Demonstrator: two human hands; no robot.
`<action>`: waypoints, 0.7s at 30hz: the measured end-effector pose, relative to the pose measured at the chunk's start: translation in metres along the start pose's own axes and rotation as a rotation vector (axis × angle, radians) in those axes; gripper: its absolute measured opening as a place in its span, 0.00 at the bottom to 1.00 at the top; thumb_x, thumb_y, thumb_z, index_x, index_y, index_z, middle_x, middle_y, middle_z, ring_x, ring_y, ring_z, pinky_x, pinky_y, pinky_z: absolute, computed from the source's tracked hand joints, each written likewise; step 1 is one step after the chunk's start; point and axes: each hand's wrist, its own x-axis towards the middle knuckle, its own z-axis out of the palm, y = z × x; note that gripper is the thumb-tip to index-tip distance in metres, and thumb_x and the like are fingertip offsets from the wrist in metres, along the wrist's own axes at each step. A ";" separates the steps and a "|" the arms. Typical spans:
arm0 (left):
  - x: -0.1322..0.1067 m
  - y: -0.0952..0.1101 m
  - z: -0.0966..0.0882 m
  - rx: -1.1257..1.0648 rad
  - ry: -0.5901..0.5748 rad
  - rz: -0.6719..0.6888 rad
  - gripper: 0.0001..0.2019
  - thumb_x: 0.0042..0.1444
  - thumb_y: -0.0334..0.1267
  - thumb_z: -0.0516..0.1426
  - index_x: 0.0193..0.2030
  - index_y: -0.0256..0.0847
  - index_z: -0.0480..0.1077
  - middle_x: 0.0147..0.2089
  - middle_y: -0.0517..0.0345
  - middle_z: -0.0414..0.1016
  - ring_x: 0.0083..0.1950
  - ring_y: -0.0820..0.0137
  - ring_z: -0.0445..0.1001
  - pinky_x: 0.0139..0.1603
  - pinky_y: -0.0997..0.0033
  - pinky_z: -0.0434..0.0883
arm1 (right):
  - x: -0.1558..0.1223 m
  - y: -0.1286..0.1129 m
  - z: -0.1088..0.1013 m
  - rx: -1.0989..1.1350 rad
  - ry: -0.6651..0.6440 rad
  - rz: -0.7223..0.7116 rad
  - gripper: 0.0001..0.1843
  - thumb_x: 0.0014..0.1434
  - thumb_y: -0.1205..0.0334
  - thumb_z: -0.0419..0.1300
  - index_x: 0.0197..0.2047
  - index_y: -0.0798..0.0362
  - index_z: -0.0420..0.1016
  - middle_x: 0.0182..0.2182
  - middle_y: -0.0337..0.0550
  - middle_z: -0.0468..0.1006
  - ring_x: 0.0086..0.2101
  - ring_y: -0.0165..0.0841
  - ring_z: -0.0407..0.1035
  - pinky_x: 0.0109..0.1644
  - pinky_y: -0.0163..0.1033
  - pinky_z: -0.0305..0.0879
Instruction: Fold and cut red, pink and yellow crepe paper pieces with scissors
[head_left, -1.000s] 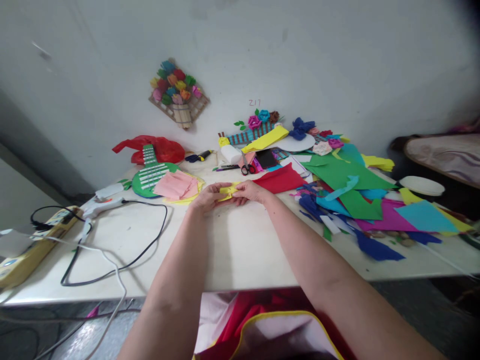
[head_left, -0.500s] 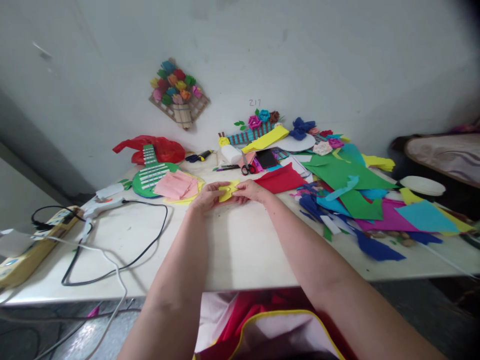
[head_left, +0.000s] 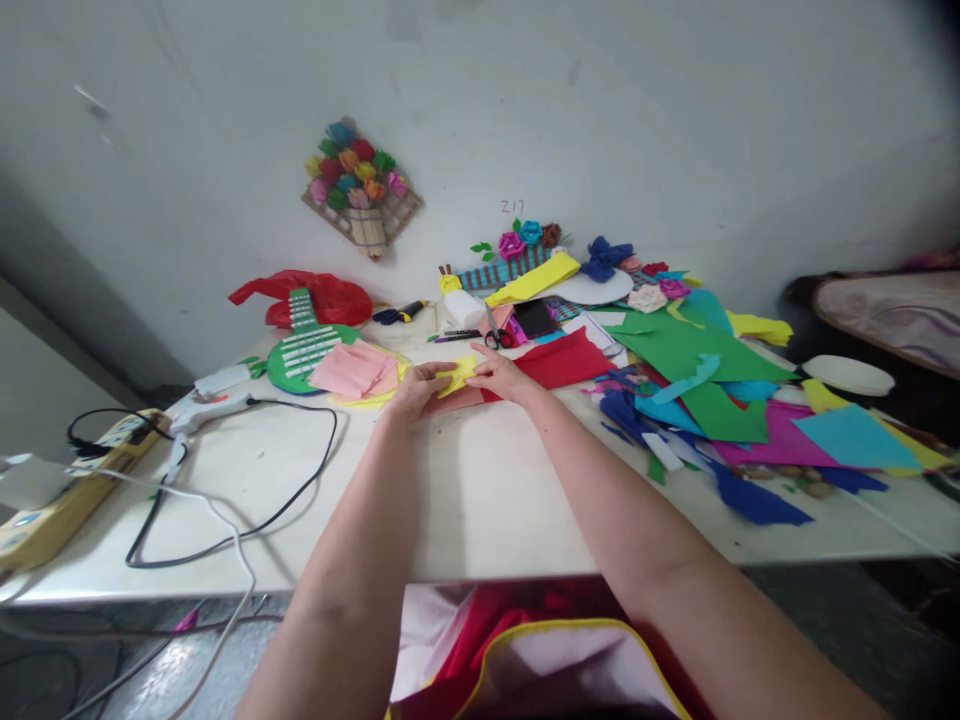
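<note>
A small piece of yellow crepe paper [head_left: 459,374] is held between my two hands, just above the table. My left hand [head_left: 420,388] pinches its left side. On the other side, the fingers of my right hand [head_left: 501,376] close on its right edge, with the index finger raised. Under my hands lies some pink paper [head_left: 454,401]. To the left, pink crepe pieces [head_left: 356,369] rest on a green guitar-shaped board [head_left: 289,368] with white strips. Red crepe paper [head_left: 564,360] spreads out right of my right hand.
Scissors [head_left: 498,340] and a dark phone-like slab [head_left: 535,319] lie behind my hands. Green paper [head_left: 675,345] and several coloured scraps cover the right side. A glue gun [head_left: 210,410], its black cord [head_left: 330,450] and a power strip [head_left: 90,490] occupy the left.
My right index finger has lifted away from the yellow paper, and the right hand has opened slightly. The view has shifted a little; the left hand keeps its hold.
</note>
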 end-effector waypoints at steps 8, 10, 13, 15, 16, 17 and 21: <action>0.005 0.000 0.004 -0.107 0.100 0.070 0.19 0.32 0.36 0.64 0.36 0.36 0.73 0.31 0.57 0.75 0.30 0.72 0.70 0.35 0.72 0.66 | -0.001 -0.005 0.001 -0.385 0.149 -0.277 0.04 0.49 0.65 0.61 0.28 0.52 0.79 0.55 0.45 0.64 0.54 0.40 0.55 0.59 0.47 0.50; 0.008 -0.004 0.006 -0.108 0.113 0.104 0.18 0.32 0.35 0.63 0.35 0.36 0.73 0.34 0.55 0.76 0.34 0.70 0.71 0.40 0.69 0.67 | -0.002 -0.007 0.004 -0.473 0.122 -0.310 0.06 0.51 0.65 0.60 0.29 0.53 0.79 0.53 0.45 0.66 0.51 0.40 0.57 0.56 0.46 0.53; 0.013 -0.011 0.006 0.008 0.174 0.131 0.15 0.34 0.35 0.62 0.34 0.37 0.73 0.37 0.53 0.76 0.36 0.69 0.72 0.42 0.68 0.67 | -0.005 -0.010 0.012 -0.599 0.038 -0.290 0.08 0.53 0.65 0.58 0.29 0.53 0.79 0.49 0.46 0.70 0.48 0.40 0.58 0.51 0.45 0.57; 0.015 -0.013 0.003 0.144 0.279 0.136 0.14 0.36 0.33 0.60 0.34 0.39 0.74 0.38 0.53 0.76 0.36 0.68 0.71 0.42 0.68 0.67 | -0.006 -0.011 0.017 -0.672 -0.018 -0.246 0.08 0.52 0.67 0.57 0.31 0.52 0.79 0.45 0.46 0.72 0.46 0.40 0.59 0.49 0.44 0.58; 0.016 -0.013 0.002 0.212 0.340 0.140 0.15 0.36 0.31 0.59 0.35 0.39 0.75 0.38 0.53 0.76 0.36 0.68 0.71 0.42 0.68 0.67 | -0.006 -0.011 0.019 -0.699 -0.043 -0.221 0.08 0.52 0.67 0.57 0.32 0.52 0.78 0.44 0.47 0.72 0.45 0.39 0.60 0.48 0.43 0.58; 0.016 -0.013 0.000 0.261 0.386 0.147 0.15 0.36 0.30 0.58 0.36 0.39 0.75 0.38 0.53 0.76 0.36 0.68 0.71 0.41 0.68 0.67 | -0.006 -0.011 0.021 -0.717 -0.064 -0.197 0.09 0.52 0.67 0.57 0.34 0.53 0.78 0.42 0.47 0.73 0.44 0.39 0.61 0.47 0.43 0.59; 0.015 -0.008 -0.002 0.237 0.330 0.152 0.16 0.35 0.26 0.52 0.33 0.38 0.73 0.33 0.54 0.76 0.33 0.68 0.71 0.38 0.69 0.68 | -0.006 -0.011 0.023 -0.715 -0.107 -0.136 0.10 0.54 0.65 0.55 0.37 0.54 0.77 0.38 0.48 0.74 0.40 0.37 0.63 0.42 0.39 0.60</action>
